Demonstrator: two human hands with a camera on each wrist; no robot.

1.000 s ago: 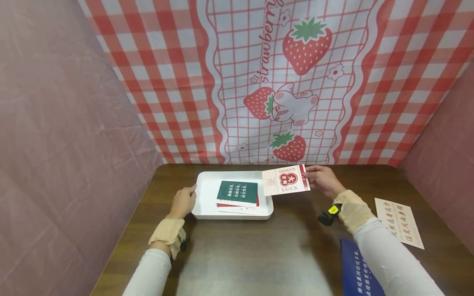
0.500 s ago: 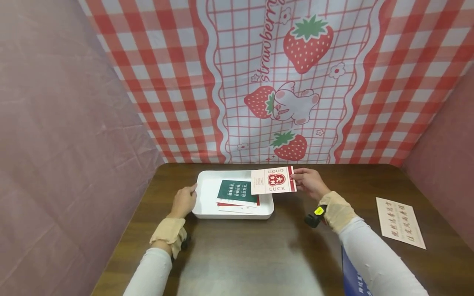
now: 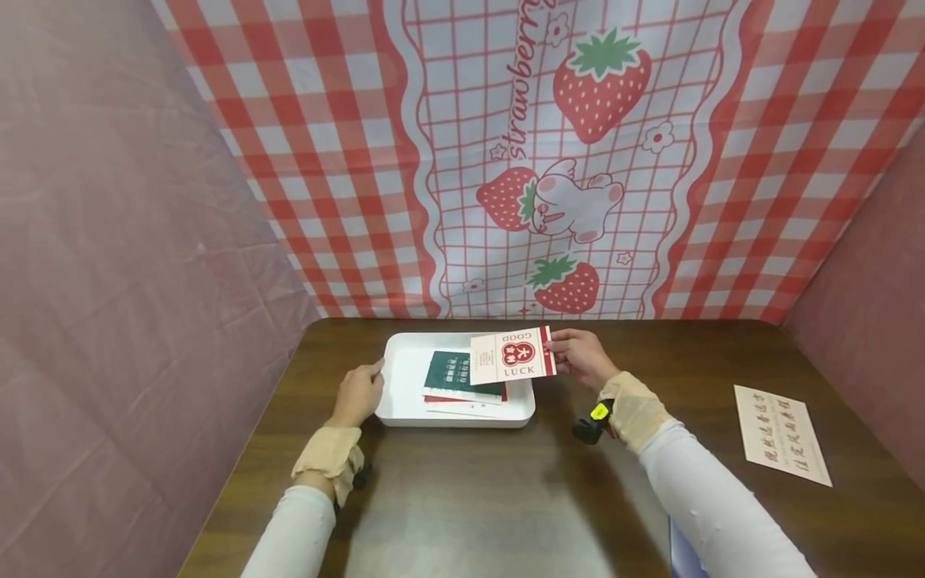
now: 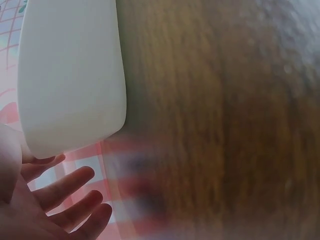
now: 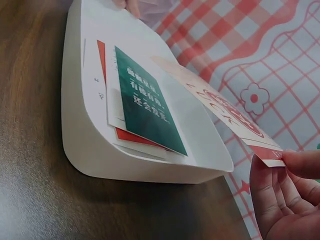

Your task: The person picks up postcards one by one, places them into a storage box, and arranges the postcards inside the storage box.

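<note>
My right hand (image 3: 584, 357) pinches the red-edged end of a cream "GOOD LUCK" card (image 3: 499, 365), thumb on top and fingers beneath. The card is held over the right part of a white tray (image 3: 401, 385), tilted in the right wrist view. Inside the tray lies a small pile: a dark green card (image 5: 142, 95) with white writing on top, red and white cards showing below it. My left hand (image 3: 359, 395) holds the tray's left end by the rim between thumb and index finger; its other fingers (image 4: 75, 186) spread loosely outside the tray.
A cream card (image 3: 784, 435) with brown writing lies on the wooden table (image 3: 491, 498) at the right. Part of a blue card (image 3: 685, 554) shows beside my right sleeve. A red-and-white strawberry cloth (image 3: 462, 265) hangs behind the table's far edge.
My right hand has carried the "GOOD LUCK" card leftward, from the tray's right edge to above the green card. More of the blue card is now covered by the sleeve. My left hand stays put.
</note>
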